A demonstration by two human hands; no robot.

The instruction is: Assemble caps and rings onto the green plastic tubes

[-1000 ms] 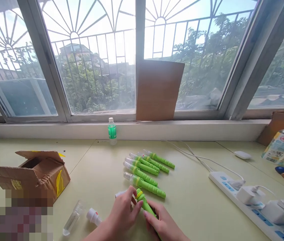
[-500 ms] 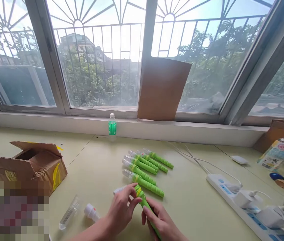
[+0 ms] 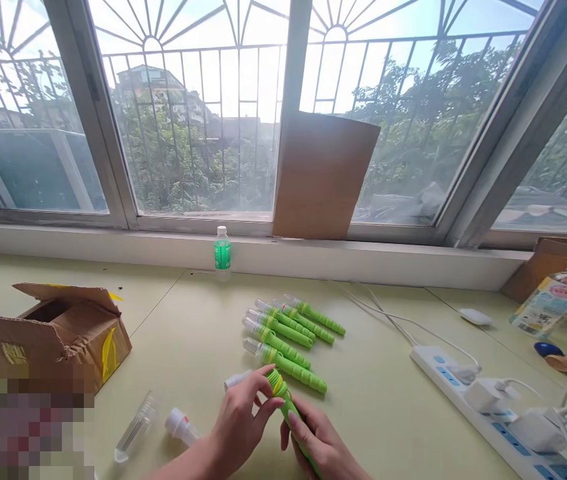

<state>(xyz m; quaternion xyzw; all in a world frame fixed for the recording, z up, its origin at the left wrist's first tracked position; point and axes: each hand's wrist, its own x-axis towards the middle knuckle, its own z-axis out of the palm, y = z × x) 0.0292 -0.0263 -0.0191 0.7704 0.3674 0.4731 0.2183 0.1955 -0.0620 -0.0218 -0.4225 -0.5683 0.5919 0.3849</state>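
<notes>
A green ribbed plastic handle [image 3: 288,404] with a screw-threaded end and a yellow ring is between my hands, tilted toward the upper left. My right hand [image 3: 321,437] wraps around its lower body, thumb along the side. With bent fingers and thumb, my left hand [image 3: 243,413] grips about the threaded end. Just beyond lie several similar green handles [image 3: 303,375] with clear covers. A loose clear plastic tube [image 3: 136,427] and a white round-ended piece [image 3: 181,425] are left of my left forearm. Another white piece [image 3: 236,380] is partly hidden behind my left hand.
At the left stands an open cardboard box [image 3: 88,353]. A white power strip [image 3: 443,373] with plugs and cables runs along the right. Farther right are a labelled drink bottle [image 3: 556,300] and a wooden item [image 3: 566,362]. A small green-labelled bottle [image 3: 222,253] stands by the window.
The view has shifted slightly. Both hands keep nearly the same hold on the green handle, with little visible movement.
</notes>
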